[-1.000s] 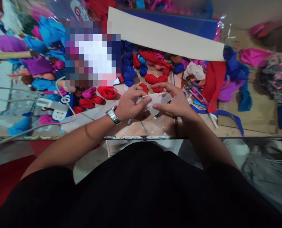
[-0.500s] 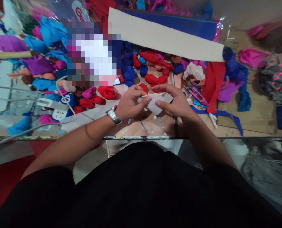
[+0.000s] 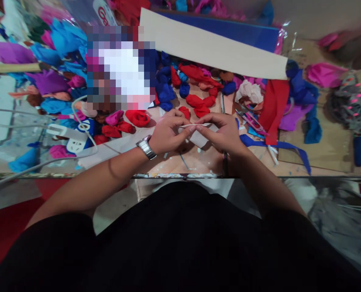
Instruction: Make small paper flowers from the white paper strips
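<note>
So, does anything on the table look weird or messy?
Yes: a blocky patch hides whatever is there, upper left. The cable loops loosely and crosses the front edge of the table, which looks messy.

You have two hands here, one left hand (image 3: 170,133) and one right hand (image 3: 227,134), with one piece of white paper (image 3: 200,140) between them and one watch (image 3: 146,148). Around you are one long cream sheet (image 3: 210,45), one charger (image 3: 57,130), one socket (image 3: 76,145), one wooden stick (image 3: 12,68) and one blue ribbon (image 3: 277,144). Crumpled pieces (image 3: 137,118) overlap too much for you to count.
</note>
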`<state>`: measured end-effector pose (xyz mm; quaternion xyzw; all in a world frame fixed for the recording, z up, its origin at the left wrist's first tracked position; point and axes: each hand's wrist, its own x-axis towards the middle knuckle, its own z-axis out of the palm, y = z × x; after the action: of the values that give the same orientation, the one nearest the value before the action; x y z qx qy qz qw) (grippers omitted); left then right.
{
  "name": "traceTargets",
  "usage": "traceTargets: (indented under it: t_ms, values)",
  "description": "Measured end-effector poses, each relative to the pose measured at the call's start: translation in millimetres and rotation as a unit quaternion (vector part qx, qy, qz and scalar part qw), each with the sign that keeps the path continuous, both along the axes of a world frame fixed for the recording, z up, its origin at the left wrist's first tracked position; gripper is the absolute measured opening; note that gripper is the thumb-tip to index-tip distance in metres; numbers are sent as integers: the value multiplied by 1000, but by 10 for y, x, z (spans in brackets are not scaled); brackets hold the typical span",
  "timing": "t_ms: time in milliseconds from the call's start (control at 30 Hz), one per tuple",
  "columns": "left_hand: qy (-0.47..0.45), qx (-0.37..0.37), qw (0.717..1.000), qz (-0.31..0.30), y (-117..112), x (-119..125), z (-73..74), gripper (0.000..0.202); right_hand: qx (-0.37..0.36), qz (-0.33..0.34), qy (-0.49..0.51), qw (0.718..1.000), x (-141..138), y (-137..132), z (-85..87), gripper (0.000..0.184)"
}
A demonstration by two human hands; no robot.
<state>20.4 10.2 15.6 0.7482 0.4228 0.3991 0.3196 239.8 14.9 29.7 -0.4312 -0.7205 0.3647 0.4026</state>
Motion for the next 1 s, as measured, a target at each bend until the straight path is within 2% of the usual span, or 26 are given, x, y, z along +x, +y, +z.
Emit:
traceTargets:
  t_ms: [267,467,633,767,1000]
  values:
    - [-11,1,1000,-18,17,-12,-34,34,51,-13,-10,999,-28,-30,-43,24]
    - [-19,15,1000,-15,33,-20,-50,26,107,10,-13,994,-30,-22,-24,17]
    - [-13,2,1000,-18,32,-22,-43,30,96,0,-22,995,-35,-30,1,22]
    - [-10,2,1000,-25,18,-18,-18,37,84,2,-7,996,-37,-37,4,20]
    - [-15,10,999,-28,1,-19,-6,35,107,-9,-23,994,-55,-48,-18,19]
